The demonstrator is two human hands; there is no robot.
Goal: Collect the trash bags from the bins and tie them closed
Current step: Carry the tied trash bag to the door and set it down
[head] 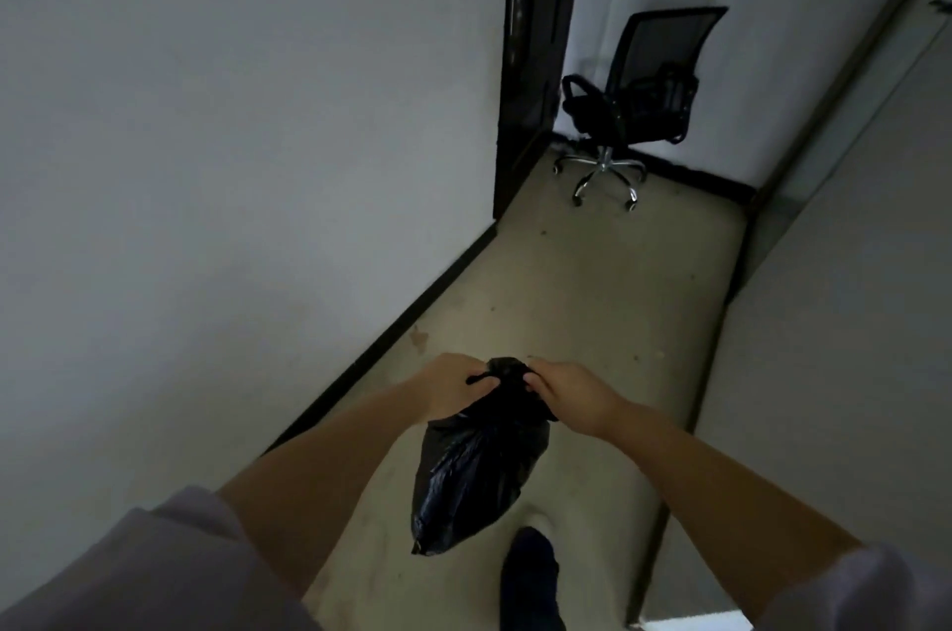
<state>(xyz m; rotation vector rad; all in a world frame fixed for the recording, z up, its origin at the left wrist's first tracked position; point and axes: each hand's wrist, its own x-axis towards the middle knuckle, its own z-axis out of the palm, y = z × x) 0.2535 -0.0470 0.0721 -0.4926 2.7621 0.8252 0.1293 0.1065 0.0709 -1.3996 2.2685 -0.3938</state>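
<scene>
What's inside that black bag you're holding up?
It can't be seen. The black trash bag is opaque, and its neck is bunched shut between the left hand and right hand. It hangs bulging above the floor, so something seems to fill it.

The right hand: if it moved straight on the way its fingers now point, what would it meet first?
The right hand points toward the person's left, its fingers gripping the gathered neck of the black trash bag. Going straight on, it would probably meet the left hand first, just across the bag's neck; depth is hard to judge.
</scene>
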